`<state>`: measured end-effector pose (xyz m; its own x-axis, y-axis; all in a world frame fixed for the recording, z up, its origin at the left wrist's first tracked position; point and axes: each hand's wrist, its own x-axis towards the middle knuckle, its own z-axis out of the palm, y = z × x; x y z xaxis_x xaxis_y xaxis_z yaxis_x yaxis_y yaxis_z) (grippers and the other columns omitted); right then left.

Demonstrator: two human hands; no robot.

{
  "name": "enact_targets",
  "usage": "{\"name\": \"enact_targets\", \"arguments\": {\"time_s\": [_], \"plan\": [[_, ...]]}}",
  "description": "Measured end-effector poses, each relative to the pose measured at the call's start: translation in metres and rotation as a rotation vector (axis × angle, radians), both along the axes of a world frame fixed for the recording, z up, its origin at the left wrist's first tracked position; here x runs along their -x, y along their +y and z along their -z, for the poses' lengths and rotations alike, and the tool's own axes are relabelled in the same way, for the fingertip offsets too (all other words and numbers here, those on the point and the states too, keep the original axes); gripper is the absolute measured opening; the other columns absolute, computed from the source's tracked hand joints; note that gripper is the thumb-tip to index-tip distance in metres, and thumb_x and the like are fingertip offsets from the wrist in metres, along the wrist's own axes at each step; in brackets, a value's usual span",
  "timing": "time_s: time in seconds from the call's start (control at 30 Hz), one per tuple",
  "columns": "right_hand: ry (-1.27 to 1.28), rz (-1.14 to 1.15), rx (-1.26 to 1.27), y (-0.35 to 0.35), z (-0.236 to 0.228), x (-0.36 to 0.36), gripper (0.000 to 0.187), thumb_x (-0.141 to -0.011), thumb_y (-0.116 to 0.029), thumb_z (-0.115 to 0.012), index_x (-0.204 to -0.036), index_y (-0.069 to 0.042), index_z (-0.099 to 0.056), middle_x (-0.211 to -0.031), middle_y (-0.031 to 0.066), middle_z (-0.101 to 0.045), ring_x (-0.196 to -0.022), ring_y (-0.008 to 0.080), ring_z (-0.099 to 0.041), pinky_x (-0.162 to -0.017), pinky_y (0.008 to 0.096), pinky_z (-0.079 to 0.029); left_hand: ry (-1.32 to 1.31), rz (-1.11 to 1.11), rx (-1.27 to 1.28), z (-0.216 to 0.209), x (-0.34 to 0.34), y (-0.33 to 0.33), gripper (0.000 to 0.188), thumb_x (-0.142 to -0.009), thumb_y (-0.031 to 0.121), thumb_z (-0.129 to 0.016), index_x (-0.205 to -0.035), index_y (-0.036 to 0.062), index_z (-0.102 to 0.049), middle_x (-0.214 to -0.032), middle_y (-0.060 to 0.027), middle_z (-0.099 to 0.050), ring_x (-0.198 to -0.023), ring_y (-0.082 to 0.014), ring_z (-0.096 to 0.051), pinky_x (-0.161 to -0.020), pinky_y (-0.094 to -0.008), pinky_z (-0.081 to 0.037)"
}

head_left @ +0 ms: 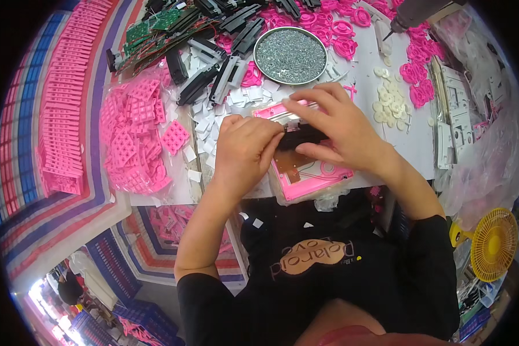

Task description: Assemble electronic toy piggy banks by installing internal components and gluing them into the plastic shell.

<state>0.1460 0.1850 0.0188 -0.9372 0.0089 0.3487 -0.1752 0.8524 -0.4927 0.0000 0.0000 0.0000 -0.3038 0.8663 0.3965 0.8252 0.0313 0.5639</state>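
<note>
A pink toy housing (pixel 307 189) lies at the table's front edge on clear plastic wrap. Inside it show a brown circuit board (pixel 288 164) and thin wires. Over the housing's middle sits a black plastic part (pixel 299 136), partly covered by my fingers. My left hand (pixel 245 144) is closed, thumb and forefinger pinched at the part's left end. Around the right side of the same part reaches my right hand (pixel 343 130), its thumb and fingers spread apart. The thumb is close to the part's lower edge; whether it presses on it I cannot tell.
A round tin of small screws (pixel 291 56) stands behind the housing. Black-and-grey plastic parts (pixel 228 78), white squares (pixel 205 124) and bagged pink keypads (pixel 135 135) lie left. Cream discs (pixel 391 104) lie right, below a hanging electric screwdriver (pixel 406 22). A yellow fan (pixel 493 245) is at lower right.
</note>
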Motion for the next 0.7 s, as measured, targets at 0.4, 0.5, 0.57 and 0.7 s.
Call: {"name": "enact_targets", "arguments": {"time_s": [0.4,0.5,0.57,0.7], "plan": [[-0.024,-0.038,0.096,-0.002,0.000,-0.002,0.063,-0.074,-0.028,-0.081,-0.129,-0.005,-0.061,-0.126,0.0123,-0.059,-0.116,0.0363,-0.051,-0.099,0.0450,-0.045,-0.008,0.051,-0.025,0.005,0.002,0.008,0.010,-0.084,0.012,-0.073,-0.092,0.0112,-0.066,-0.084,-0.0042,-0.067,-0.078,-0.0241,-0.063,-0.078,-0.0389,-0.042],[-0.055,-0.017,0.099,0.003,0.002,-0.008,0.063,-0.074,-0.027,-0.081,-0.130,-0.006,-0.061,-0.126,0.0124,-0.060,-0.115,0.0366,-0.051,-0.100,0.0447,-0.045,0.018,0.062,0.006,0.004,0.001,0.006,0.010,-0.084,0.011,-0.073,-0.093,0.0107,-0.067,-0.085,-0.0043,-0.068,-0.078,-0.0242,-0.064,-0.078,-0.0390,-0.043],[-0.105,0.004,0.031,0.005,0.003,-0.016,0.063,-0.074,-0.026,-0.081,-0.130,-0.006,-0.061,-0.125,0.0125,-0.060,-0.115,0.0368,-0.051,-0.099,0.0447,-0.046,0.044,0.088,0.043,-0.002,0.005,0.006,0.011,-0.084,0.010,-0.073,-0.094,0.0089,-0.068,-0.086,-0.0056,-0.069,-0.080,-0.0247,-0.066,-0.077,-0.0382,-0.044],[-0.092,-0.070,0.008,0.005,0.008,-0.018,0.058,-0.073,-0.018,-0.080,-0.126,-0.006,-0.062,-0.121,0.0117,-0.062,-0.115,0.0357,-0.052,-0.096,0.0446,-0.049,0.198,0.177,0.236,-0.015,0.006,0.013,0.010,-0.084,0.012,-0.072,-0.093,0.0102,-0.069,-0.082,-0.0061,-0.069,-0.078,-0.0260,-0.066,-0.070,-0.0399,-0.047]]}}
